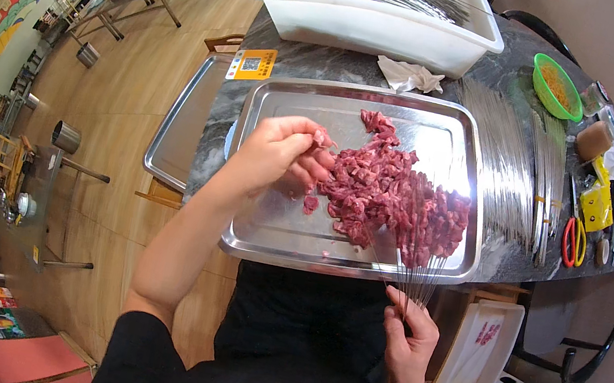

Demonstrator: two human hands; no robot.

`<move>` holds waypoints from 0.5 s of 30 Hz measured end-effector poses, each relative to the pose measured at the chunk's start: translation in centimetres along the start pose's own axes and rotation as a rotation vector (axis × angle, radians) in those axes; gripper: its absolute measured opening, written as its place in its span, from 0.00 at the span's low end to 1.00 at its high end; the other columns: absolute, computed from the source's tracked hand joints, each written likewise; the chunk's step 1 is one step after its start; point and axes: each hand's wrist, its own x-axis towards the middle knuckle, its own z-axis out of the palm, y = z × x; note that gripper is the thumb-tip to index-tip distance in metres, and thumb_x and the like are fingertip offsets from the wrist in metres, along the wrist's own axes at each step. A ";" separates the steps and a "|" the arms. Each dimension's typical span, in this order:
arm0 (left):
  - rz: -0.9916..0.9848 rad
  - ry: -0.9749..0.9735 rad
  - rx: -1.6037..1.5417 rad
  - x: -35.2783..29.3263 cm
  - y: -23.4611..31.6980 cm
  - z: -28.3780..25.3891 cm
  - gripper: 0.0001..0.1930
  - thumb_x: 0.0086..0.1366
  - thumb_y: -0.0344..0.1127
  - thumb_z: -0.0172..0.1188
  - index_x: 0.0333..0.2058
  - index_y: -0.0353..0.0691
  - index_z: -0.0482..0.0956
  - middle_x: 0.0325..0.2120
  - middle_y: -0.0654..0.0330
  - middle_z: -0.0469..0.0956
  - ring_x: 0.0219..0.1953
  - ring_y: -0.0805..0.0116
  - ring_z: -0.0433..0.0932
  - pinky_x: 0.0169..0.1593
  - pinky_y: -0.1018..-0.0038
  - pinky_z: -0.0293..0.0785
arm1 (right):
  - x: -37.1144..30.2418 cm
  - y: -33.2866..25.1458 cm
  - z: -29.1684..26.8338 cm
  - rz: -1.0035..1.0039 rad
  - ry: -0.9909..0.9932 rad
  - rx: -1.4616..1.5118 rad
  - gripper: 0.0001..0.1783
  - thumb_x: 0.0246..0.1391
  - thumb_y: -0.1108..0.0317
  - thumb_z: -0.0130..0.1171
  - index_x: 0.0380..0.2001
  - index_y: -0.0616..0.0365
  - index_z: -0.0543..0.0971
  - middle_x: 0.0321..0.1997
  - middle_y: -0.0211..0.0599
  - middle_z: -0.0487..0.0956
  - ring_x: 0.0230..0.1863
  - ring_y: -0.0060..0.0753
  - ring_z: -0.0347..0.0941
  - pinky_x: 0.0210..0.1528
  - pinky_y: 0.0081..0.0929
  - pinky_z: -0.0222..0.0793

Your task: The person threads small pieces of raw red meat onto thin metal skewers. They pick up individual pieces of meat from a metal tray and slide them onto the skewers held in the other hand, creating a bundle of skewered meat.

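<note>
A heap of small raw red meat pieces lies on a shiny metal tray in front of me. Over the tray's left part, my left hand is closed in a pinch on a small piece of meat, its other fingers curled. Just past the tray's near right edge, my right hand grips the ends of a bundle of thin metal skewers. Those skewers fan out over the right side of the heap; whether meat is threaded on them I cannot tell.
Behind the tray stands a white plastic tub full of skewers, with a crumpled tissue before it. More loose skewers lie at right, beside scissors, a yellow packet and a green bowl. Another metal tray sits lower at left.
</note>
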 end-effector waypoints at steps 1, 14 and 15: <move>-0.098 -0.019 -0.281 -1.0 -0.2 0.0 0.08 0.72 0.30 0.49 0.41 0.30 0.75 0.34 0.48 0.83 0.31 0.63 0.85 0.33 0.72 0.83 | 0.1 -0.1 0.1 -0.012 -0.017 -0.005 0.20 0.52 0.82 0.58 0.50 0.61 0.82 0.36 0.37 0.83 0.36 0.26 0.75 0.41 0.22 0.70; 0.218 0.216 -0.603 -5.9 -3.3 6.0 0.12 0.76 0.40 0.48 0.43 0.36 0.73 0.37 0.46 0.83 0.37 0.57 0.85 0.42 0.63 0.84 | 0.4 -1.0 2.1 -0.008 -0.029 0.019 0.21 0.53 0.83 0.57 0.51 0.62 0.81 0.32 0.35 0.80 0.33 0.24 0.73 0.38 0.19 0.70; 0.241 0.245 -0.648 -6.1 -3.5 6.6 0.12 0.76 0.40 0.48 0.43 0.37 0.73 0.37 0.47 0.83 0.36 0.57 0.85 0.42 0.62 0.84 | 0.3 -1.0 2.3 0.005 -0.035 0.034 0.20 0.54 0.83 0.58 0.51 0.63 0.81 0.33 0.35 0.81 0.33 0.24 0.74 0.39 0.19 0.70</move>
